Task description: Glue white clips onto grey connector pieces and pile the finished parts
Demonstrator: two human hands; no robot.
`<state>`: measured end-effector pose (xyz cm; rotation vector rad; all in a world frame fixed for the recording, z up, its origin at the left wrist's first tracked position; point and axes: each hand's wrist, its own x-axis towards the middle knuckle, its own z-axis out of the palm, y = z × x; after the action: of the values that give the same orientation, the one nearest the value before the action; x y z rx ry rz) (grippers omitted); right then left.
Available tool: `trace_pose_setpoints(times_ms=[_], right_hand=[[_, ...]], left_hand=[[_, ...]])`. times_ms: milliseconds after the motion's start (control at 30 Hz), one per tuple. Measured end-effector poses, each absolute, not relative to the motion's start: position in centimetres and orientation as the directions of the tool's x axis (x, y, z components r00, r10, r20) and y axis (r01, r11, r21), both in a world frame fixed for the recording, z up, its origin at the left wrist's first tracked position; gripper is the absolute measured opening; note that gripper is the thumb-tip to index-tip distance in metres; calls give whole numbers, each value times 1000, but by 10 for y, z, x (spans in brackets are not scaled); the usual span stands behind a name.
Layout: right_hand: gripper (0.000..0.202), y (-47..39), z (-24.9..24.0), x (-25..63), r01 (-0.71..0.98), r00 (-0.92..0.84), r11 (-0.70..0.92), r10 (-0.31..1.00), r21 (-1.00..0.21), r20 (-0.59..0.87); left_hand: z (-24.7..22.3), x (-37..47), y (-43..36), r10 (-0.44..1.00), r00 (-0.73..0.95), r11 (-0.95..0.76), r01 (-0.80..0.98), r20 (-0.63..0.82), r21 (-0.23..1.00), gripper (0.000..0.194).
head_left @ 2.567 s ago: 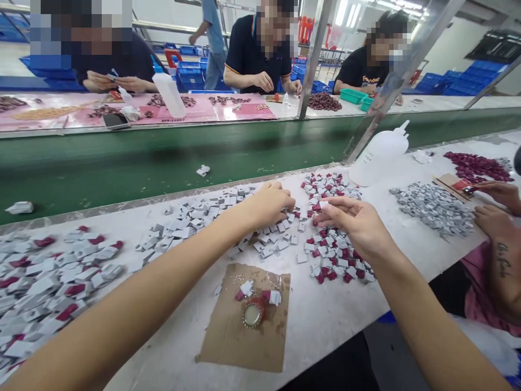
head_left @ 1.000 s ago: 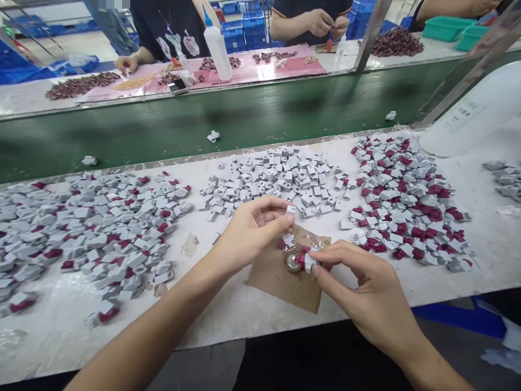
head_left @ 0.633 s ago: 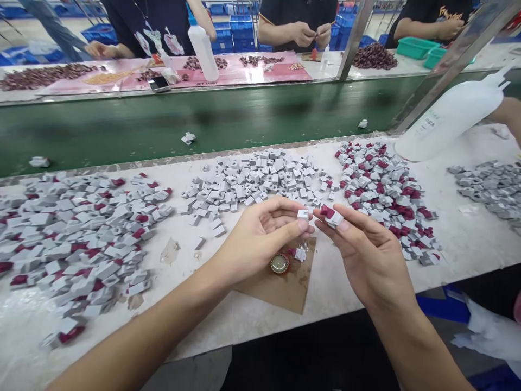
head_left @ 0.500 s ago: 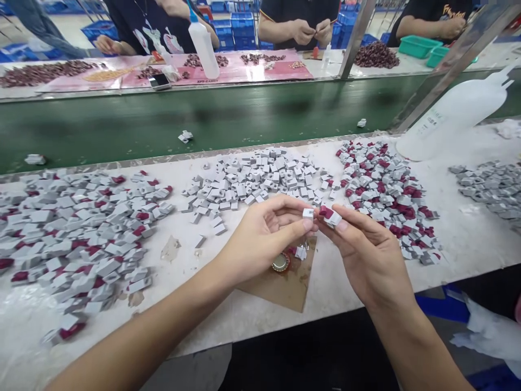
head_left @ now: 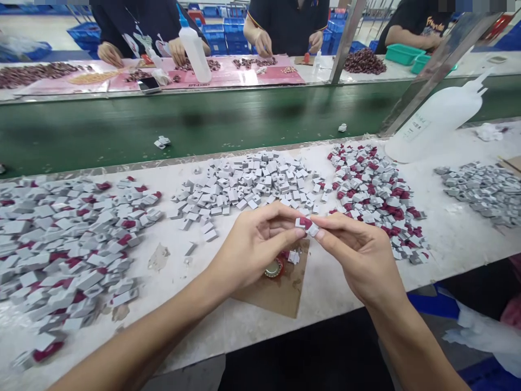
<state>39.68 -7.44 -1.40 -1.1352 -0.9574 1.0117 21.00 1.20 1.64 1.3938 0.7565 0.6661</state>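
Brought together from slightly apart a moment ago, the small white piece [head_left: 298, 224] and the maroon-and-white piece [head_left: 306, 223] now meet, the left hand [head_left: 252, 244] and right hand [head_left: 362, 252] having closed in. Near the front edge of the bench [head_left: 325, 290] lies a cardboard sheet [head_left: 277, 301], partly hidden by the left hand; on it sit a bottle cap [head_left: 273, 267] and a spare piece [head_left: 293, 257]. Above the cardboard's far side, the left hand pinches the white piece between thumb and fingers, while the right hand pinches the maroon-and-white one; how deeply they fit cannot be told. Mixed grey and maroon pieces [head_left: 81, 244] spread over the bench's left end. Beyond the hands, plain pieces [head_left: 244, 182] heap toward the back edge, with a maroon-and-white heap [head_left: 374, 195] to their right. Farther right along that edge stands a large white bottle [head_left: 431, 122]. Past the edge, a green belt [head_left: 244, 117] carries small white clumps [head_left: 161, 142]. On the far bench, a co-worker's hand [head_left: 178, 51] is just beside a blue-capped bottle [head_left: 195, 57].
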Motion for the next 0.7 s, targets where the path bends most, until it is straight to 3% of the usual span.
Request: trace_pose_setpoints(times_ms=[200, 300, 367, 433, 500, 600, 700], right_hand=[[18, -57, -9, 409, -108, 272, 107, 960, -988, 75], [15, -36, -7, 417, 25, 278, 109, 954, -994, 112], [22, -10, -7, 429, 204, 222, 65, 969, -977, 111], [35, 28, -6, 447, 455, 213, 5, 970, -890, 114], [46, 73, -4, 472, 661, 287, -67, 943, -747, 169], [54, 144, -2, 508, 773, 347, -143, 911, -619, 223], [47, 197, -6, 534, 843, 313, -192, 935, -503, 167]], left_hand=[[28, 213, 34, 762, 647, -154, 141, 26, 978, 8], [29, 223, 62, 712, 702, -231, 206, 21, 951, 11], [30, 233, 89, 702, 712, -357, 310, 33, 881, 10], [30, 242, 124, 756, 652, -432, 426, 61, 795, 9], [28, 250, 163, 852, 517, -393, 521, 85, 758, 8], [17, 255, 222, 946, 314, -267, 618, 79, 739, 6], [-2, 255, 262, 954, 288, -257, 632, 87, 731, 10]])
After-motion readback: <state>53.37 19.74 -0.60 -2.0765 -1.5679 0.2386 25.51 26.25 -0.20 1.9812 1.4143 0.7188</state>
